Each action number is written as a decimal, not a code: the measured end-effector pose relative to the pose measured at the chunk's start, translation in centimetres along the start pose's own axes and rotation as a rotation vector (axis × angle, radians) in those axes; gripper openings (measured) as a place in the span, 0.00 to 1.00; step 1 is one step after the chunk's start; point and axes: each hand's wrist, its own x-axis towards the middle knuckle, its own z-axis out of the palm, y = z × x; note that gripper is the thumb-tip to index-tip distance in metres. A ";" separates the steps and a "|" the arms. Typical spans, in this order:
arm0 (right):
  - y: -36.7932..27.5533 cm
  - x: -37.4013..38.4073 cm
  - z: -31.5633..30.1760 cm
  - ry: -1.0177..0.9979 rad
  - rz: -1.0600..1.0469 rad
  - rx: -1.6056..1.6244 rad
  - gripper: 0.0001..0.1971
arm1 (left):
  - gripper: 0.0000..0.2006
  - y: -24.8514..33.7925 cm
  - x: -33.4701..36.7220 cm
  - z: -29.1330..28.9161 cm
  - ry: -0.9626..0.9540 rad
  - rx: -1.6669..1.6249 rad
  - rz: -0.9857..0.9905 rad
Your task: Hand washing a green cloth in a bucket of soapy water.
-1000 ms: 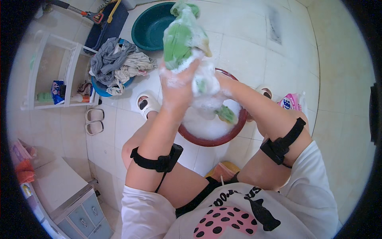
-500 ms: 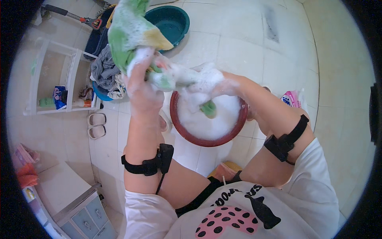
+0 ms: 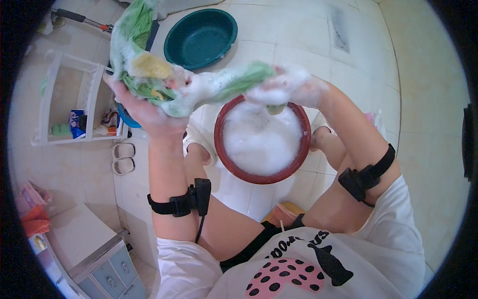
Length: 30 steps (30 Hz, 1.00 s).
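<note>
My left hand (image 3: 144, 107) is raised high at the upper left, gripping the bunched end of a soapy green and yellow cloth (image 3: 149, 74). The cloth stretches to the right, where my foam-covered right hand (image 3: 291, 87) grips its other end above a red basin (image 3: 303, 149). White suds fill the basin, which sits on the tiled floor between my knees. Black straps with small devices wrap both forearms.
A dark green basin (image 3: 199, 37) stands on the floor behind the red one. A white shelf unit (image 3: 64, 104) with small items is at the left, slippers (image 3: 123, 158) below it. A low grey cabinet (image 3: 89, 254) sits at the lower left. A long-handled tool (image 3: 82, 19) lies at the top left.
Both hands have lifted the cloth out of the suds and pulled apart, the left hand going up and left, so the cloth now stretches between them above the basin.
</note>
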 end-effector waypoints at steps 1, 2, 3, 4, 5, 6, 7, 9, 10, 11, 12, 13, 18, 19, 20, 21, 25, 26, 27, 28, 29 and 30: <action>0.9 0.3 0.1 0.001 -0.002 0.000 0.17 | 0.21 0.0 0.2 0.3 0.154 0.162 0.028; 1.9 0.7 0.4 0.039 -0.038 0.324 0.16 | 0.21 -0.2 0.5 0.2 0.152 0.163 0.030; 1.7 0.9 0.6 0.072 -0.071 0.650 0.16 | 0.20 -0.4 0.6 0.1 0.151 0.169 -0.025; 1.5 0.6 0.7 0.069 -0.072 0.652 0.16 | 0.19 -0.6 0.7 0.0 0.149 0.175 -0.080; 1.2 0.0 0.9 0.161 -0.119 0.593 0.18 | 0.19 -1.1 0.6 0.1 0.130 0.282 -0.134; 0.7 -0.5 0.9 0.255 -0.166 0.531 0.20 | 0.19 -1.7 0.4 0.8 0.106 0.387 -0.188; 0.9 -0.4 1.0 0.257 -0.167 0.529 0.20 | 0.19 -2.1 0.3 1.0 0.105 0.385 -0.188; 1.4 0.2 1.3 0.254 -0.334 1.339 0.23 | 0.21 -2.6 0.0 1.6 0.034 0.404 -0.476; 1.4 0.5 0.9 0.254 -0.337 1.338 0.23 | 0.21 -2.6 0.0 2.0 0.032 0.406 -0.474; 1.3 0.8 0.3 0.548 -0.316 0.852 0.14 | 0.20 -2.4 0.1 2.6 -0.068 0.556 -0.511; 0.9 0.9 -0.1 0.801 -0.279 0.347 0.08 | 0.20 -2.2 0.0 3.0 -0.168 0.706 -0.546; 0.4 0.8 -0.3 0.988 -0.519 -0.310 0.08 | 0.23 -2.4 -0.4 3.1 -0.279 0.753 -0.365; -1.2 1.8 -1.0 0.837 -0.323 0.489 0.10 | 0.32 -5.0 -0.6 3.0 -0.345 0.863 -0.329; -0.7 2.0 -0.7 0.736 -0.347 0.635 0.13 | 0.35 -5.5 -0.7 2.9 -0.273 0.972 -0.216; -0.3 2.3 -0.5 0.632 -0.369 0.777 0.16 | 0.38 -5.7 -0.7 2.9 -0.199 1.076 -0.099; -0.6 2.6 0.1 0.517 -0.388 0.924 0.20 | 0.38 -5.5 -0.6 2.7 -0.198 1.080 -0.101; -4.8 0.8 2.4 0.318 -0.118 1.218 0.37 | 0.40 -5.1 -0.9 1.8 -0.334 0.947 -0.322; -4.3 1.0 3.0 0.313 -0.125 1.216 0.37 | 0.39 -5.1 -1.3 1.6 -0.370 0.967 -0.430; -4.2 1.2 3.8 0.384 -0.152 0.918 0.30 | 0.33 -5.1 -1.7 1.5 -0.433 1.114 -0.407; -4.1 1.3 4.4 0.447 -0.176 0.619 0.24 | 0.33 -5.3 -1.8 1.3 -0.431 1.117 -0.403; -3.9 0.7 4.7 0.548 -0.021 0.336 0.22 | 0.29 -5.7 -1.9 1.0 -0.486 1.132 -0.407; -3.8 0.6 4.8 0.602 -0.061 0.168 0.21 | 0.26 -6.1 -2.2 0.9 -0.541 1.145 -0.413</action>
